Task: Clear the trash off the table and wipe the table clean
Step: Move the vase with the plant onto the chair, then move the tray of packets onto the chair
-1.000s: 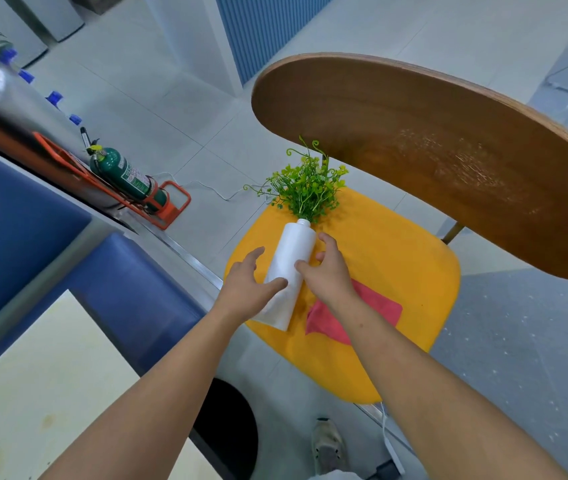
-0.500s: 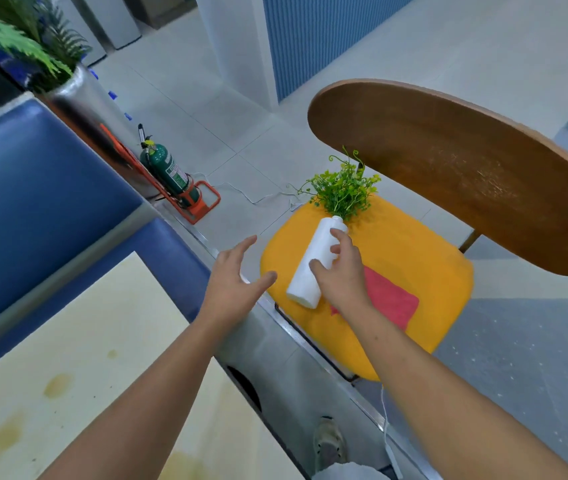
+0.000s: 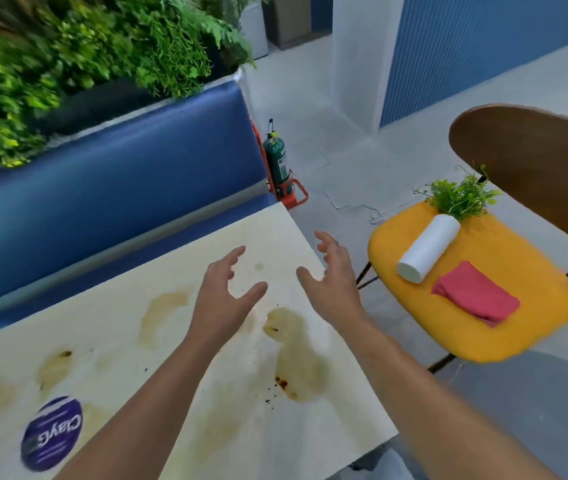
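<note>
The left hand [image 3: 222,299] and the right hand [image 3: 331,282] are held empty above the table [image 3: 119,327], fingers spread and loosely curved, with nothing gripped by either. Beneath them, brown stains [image 3: 296,348] and dark specks are spread over the pale top, so wiping is judged not yet begun. A round purple-labelled item [image 3: 52,433] is left at the near left corner. On the yellow chair seat [image 3: 535,271] to the right, a red cloth [image 3: 476,297] lies just beside a tipped white vase [image 3: 427,249]. The cloth is probably needed for the wiping.
</note>
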Demonstrator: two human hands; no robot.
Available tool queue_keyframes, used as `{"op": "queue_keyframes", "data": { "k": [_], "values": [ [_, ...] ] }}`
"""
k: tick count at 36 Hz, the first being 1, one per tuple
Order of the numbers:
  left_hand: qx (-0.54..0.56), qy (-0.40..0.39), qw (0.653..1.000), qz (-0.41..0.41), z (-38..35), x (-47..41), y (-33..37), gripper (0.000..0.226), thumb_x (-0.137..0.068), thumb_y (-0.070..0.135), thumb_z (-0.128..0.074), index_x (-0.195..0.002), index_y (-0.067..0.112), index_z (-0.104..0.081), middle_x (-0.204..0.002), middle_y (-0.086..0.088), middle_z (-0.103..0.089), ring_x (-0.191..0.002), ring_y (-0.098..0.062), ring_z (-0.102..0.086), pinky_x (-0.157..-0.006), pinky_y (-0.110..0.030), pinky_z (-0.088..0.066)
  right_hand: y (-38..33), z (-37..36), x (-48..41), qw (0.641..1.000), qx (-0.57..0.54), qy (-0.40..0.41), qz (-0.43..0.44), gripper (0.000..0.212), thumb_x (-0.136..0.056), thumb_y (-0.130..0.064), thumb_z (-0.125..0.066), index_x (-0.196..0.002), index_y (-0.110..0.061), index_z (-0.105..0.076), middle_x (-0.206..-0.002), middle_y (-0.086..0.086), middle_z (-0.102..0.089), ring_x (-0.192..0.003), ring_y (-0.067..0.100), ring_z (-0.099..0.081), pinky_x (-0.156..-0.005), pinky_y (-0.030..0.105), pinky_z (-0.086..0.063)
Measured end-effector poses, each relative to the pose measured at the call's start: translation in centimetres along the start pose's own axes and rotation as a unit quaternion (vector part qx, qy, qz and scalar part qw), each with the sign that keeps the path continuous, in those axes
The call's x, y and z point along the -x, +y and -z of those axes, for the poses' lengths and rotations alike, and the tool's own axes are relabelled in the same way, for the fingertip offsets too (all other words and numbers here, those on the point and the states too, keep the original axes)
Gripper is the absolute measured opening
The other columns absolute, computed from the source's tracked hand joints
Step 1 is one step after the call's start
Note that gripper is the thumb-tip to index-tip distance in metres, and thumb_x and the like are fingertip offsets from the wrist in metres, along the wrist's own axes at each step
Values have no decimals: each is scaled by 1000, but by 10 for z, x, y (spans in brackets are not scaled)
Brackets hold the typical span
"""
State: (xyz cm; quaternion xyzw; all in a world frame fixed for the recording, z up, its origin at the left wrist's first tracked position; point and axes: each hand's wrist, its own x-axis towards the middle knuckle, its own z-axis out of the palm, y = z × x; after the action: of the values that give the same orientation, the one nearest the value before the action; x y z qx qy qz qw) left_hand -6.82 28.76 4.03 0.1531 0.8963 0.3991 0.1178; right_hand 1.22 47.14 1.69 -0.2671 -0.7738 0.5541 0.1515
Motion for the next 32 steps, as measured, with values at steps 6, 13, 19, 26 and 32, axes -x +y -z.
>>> {"op": "queue_keyframes", "data": {
  "k": [6,13,19,26,32],
  "values": [
    [-15,51,998,23,95,68,-65,72,-86,56,-76,-146,57,-35,-152,19,-41,-126,-6,-49,-99,-29,-43,-63,-90,68,998,11,-59,24,68,-96,-28,-70,-151,-44,-33,-146,-10,-41,-132,10,-44,-107,30,-42],
    [-11,94,995,45,180,127,-132,72,-86,55,-76,-147,54,-37,-147,18,-45,-124,-7,-52,-100,-33,-47,-101,-168,130,993,3,-106,56,68,-96,-27,-68,-150,-46,-33,-145,-10,-41,-134,8,-42,-106,29,-38],
    [-8,117,991,66,224,163,-168,72,-87,52,-75,-149,47,-39,-146,17,-46,-122,-8,-51,-98,-32,-45,-119,-209,164,986,14,-148,72,69,-94,-28,-67,-150,-48,-31,-144,-12,-40,-136,10,-40,-111,36,-40],
    [16,147,984,101,242,189,-188,73,-87,46,-79,-148,49,-40,-145,19,-46,-121,-5,-52,-87,-21,-45,-133,-239,178,977,22,-198,82,69,-94,-27,-67,-151,-46,-32,-141,-14,-40,-134,8,-39,-110,31,-36],
    [52,184,974,123,245,199,-188,72,-87,44,-80,-147,50,-41,-142,20,-48,-121,-4,-52,-92,-27,-49,-137,-253,173,964,41,-242,101,69,-94,-27,-67,-152,-44,-32,-137,-15,-40,-132,8,-41,-107,32,-40]
  ]
}}
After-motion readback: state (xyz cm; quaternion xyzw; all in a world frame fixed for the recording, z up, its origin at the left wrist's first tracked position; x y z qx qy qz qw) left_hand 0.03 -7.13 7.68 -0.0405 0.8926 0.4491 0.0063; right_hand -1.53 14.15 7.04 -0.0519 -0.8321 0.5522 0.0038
